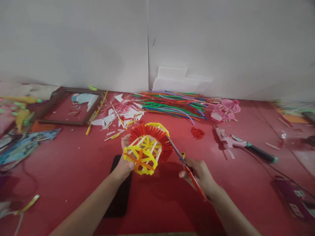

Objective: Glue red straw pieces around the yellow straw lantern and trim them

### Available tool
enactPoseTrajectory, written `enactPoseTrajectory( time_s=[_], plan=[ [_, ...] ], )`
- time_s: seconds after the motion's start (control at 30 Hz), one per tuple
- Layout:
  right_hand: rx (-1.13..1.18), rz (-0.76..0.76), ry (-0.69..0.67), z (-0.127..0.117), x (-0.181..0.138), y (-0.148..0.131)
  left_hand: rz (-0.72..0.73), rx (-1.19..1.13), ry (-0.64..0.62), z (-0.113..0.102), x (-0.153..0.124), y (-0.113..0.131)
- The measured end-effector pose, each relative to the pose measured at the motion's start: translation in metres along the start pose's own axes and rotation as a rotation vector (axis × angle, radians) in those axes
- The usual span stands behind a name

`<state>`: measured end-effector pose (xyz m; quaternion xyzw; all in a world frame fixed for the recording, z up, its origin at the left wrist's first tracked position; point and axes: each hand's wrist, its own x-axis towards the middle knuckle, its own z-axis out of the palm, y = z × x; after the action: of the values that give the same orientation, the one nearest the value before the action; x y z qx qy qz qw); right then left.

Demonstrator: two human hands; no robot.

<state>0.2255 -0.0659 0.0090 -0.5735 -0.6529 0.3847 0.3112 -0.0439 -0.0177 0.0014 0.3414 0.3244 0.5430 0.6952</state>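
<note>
My left hand [125,160] is wrapped round a lantern-shaped craft frame [141,160], built of yellow, orange and pale sticks. A red pleated fringe [137,131] curves along its upper side. In my right hand [199,172] is a pair of scissors [180,156] with red handles. Its blades point up and left, their tips at the right side of the red fringe; whether they touch it I cannot tell. A dark phone [119,200] lies flat under my left wrist.
Behind lie a pile of coloured pipe cleaners [172,105], white paper scraps [129,113] and a dark frame [65,123]. To the right are a pink glue gun [230,141], a green-and-black handled tool [262,153], a red scrap [197,132] and a purple box-like object [292,198].
</note>
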Motion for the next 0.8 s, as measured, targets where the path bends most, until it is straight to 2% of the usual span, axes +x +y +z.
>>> enactPoseTrajectory(
  time_s=[0.4,0.63,0.8],
  plan=[
    [0.009,0.032,0.044,-0.002,-0.002,0.014,0.026,0.014,-0.004,-0.006,0.003,-0.005],
    [0.071,0.045,-0.015,-0.004,-0.008,0.013,0.129,0.015,0.011,-0.008,0.012,-0.011],
    [0.103,0.048,-0.086,-0.005,-0.009,0.007,0.074,0.01,-0.002,-0.011,0.013,-0.011]
  ],
)
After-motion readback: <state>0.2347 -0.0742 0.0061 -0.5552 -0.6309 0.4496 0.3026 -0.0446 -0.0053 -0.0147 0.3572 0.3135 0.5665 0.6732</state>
